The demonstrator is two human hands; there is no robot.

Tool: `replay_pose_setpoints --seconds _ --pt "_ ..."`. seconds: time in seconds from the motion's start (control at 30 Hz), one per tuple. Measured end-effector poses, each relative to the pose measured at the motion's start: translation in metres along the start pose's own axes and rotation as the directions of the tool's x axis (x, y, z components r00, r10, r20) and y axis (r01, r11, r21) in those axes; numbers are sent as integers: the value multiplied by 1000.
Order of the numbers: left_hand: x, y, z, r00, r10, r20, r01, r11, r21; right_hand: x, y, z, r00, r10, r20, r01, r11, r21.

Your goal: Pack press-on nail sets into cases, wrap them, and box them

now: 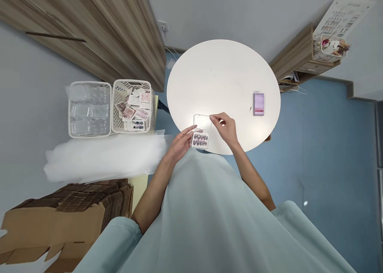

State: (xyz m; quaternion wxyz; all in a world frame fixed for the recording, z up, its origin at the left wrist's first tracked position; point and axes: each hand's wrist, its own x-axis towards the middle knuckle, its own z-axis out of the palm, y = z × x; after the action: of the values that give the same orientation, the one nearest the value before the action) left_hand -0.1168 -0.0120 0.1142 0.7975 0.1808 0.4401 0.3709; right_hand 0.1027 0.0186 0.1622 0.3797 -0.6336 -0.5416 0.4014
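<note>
A small clear hinged case (202, 123) is held with its lid raised, over the near edge of the round white table (221, 73). Inside its lower half lies a card of dark, shiny press-on nails (200, 140) in two rows. My left hand (180, 143) grips the case by its left side, fingers closed around the edge. With thumb and forefinger, my right hand (226, 127) pinches the upper right corner of the transparent lid.
On the table's right lies a blurred purple-screened phone (259, 104). To the left stand a white basket of clear cases (70, 119) and a white basket of nail cards (131, 81). White wrapping sheets (107, 157) and flattened cardboard boxes (54, 225) sit nearer me.
</note>
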Motion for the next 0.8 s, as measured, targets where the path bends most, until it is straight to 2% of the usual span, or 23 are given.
replay_pose_setpoints --seconds 0.17,0.37,0.53,0.63,0.7,0.8 --pt "2 2 5 1000 20 -2 -20 1000 6 -32 -6 -18 992 -98 85 94 995 45" --pt "2 6 8 1000 16 12 -16 1000 13 -58 8 -19 979 -70 192 65 997 32" --pt "2 11 9 1000 9 7 -9 1000 27 -64 16 -13 981 4 192 -7 1000 13" --pt "1 14 11 1000 25 -9 -25 999 36 -61 19 -11 980 88 179 -95 995 26" --pt "1 15 12 999 40 -7 -39 998 45 -58 21 -10 964 168 208 -180 983 40" --pt "-1 16 13 999 48 -2 -47 997 63 -56 21 -8 906 260 334 -304 948 88"
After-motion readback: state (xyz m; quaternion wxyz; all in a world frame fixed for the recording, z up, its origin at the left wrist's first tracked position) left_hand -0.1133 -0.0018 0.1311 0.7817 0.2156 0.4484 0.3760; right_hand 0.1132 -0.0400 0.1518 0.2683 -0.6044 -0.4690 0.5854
